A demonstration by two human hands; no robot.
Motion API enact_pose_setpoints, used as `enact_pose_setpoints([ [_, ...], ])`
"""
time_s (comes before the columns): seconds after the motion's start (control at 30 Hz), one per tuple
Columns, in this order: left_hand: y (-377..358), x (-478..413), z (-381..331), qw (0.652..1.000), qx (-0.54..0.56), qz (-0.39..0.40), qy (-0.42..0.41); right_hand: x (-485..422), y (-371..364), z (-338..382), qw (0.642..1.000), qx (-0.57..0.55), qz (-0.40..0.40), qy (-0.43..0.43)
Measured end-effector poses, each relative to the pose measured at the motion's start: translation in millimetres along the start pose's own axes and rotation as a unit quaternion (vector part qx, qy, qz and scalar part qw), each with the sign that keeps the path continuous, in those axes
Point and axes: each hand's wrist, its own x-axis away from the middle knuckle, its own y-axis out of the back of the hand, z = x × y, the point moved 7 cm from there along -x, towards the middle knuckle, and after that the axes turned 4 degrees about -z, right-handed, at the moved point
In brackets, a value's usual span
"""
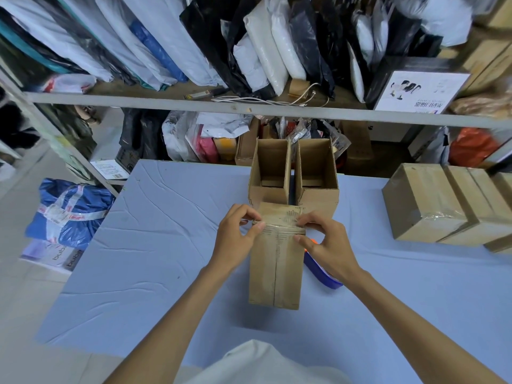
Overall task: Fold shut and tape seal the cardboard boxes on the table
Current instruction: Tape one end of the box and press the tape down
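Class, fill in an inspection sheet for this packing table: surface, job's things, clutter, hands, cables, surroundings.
Surface: table under a wrinkled pale blue cloth.
Job's things: closed box with clear tape across its far end; two open boxes behind it; sealed boxes stacked at right.
Clutter: blue tape dispenser beside the closed box, partly hidden.
Hands: left hand and right hand press the tape at the box's edges.
Cables: white cable on the shelf.
Surroundings: shelf of bagged parcels; blue bundle on the floor.
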Motion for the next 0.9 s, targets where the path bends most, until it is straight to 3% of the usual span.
enact_pose_setpoints([
  [0.3, 0.2, -1.1, -4.2, 1.0, 0.007, 0.02, 0.021, -2.2, 2.4, 4.0, 0.998, -0.025, -0.047, -0.041],
  [0.63, 4.2, -2.6, -4.2, 0.998, 0.0, -0.01, 0.065, -1.8, 0.8, -3.6, 0.985, -0.067, -0.067, -0.144],
  [0.9, 4.8, -2.6, -4.1, 0.997, -0.01, -0.012, 0.08, -3.6, 2.4, 1.1, 0.982, -0.054, -0.06, -0.171],
])
